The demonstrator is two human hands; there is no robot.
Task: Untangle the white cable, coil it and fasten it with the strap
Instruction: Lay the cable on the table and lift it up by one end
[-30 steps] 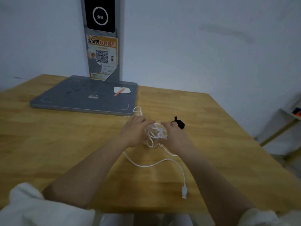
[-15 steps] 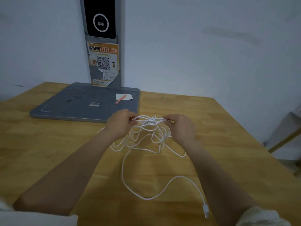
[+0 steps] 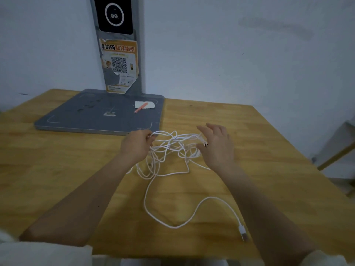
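From the head camera, we looked down on a wooden tabletop point(image 3: 249, 150) set against a pale wall. Our left hand point(image 3: 137, 145) was closed, its fingers pinching several strands of the white cable point(image 3: 172, 146) near the middle of the tabletop. Our right hand point(image 3: 216, 145) hovered just beside the tangle's other side with its fingers spread wide; a few loops seemed to brush the fingertips, but we could not tell whether any strand was actually held. A small dark speck point(image 3: 206, 144) showed at the right thumb; we could not tell whether it was the strap. Between the hands the cable hung in loose, crossing loops, then trailed toward the near edge in one long curve ending in a USB plug point(image 3: 242, 230) beside our right forearm. At the far left corner lay a grey scanner base point(image 3: 96, 116) with an upright post point(image 3: 117, 45) bearing an orange QR-code sticker point(image 3: 120, 64). A red pen point(image 3: 140, 107) rested on a white paper slip point(image 3: 149, 105) on that base.
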